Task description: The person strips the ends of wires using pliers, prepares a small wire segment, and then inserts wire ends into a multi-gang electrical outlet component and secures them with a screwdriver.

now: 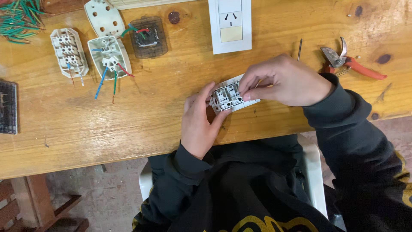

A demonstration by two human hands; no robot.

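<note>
A white plastic socket frame [229, 95] with grey inner modules lies back-side up near the front edge of the wooden table [128, 124]. My left hand [198, 122] grips its left end with thumb and fingers. From the right, my right hand [285, 81] comes over it, fingertips pinching its upper right part. Both arms wear dark sleeves.
A white wall socket plate [230, 23] lies face up at the back. Left of it are several socket frames with coloured wires [109, 58], a dark module [148, 38] and green wire offcuts [19, 19]. Orange-handled pliers [352, 62] and a thin nail [299, 49] lie at right. A dark plate [7, 107] sits at the left edge.
</note>
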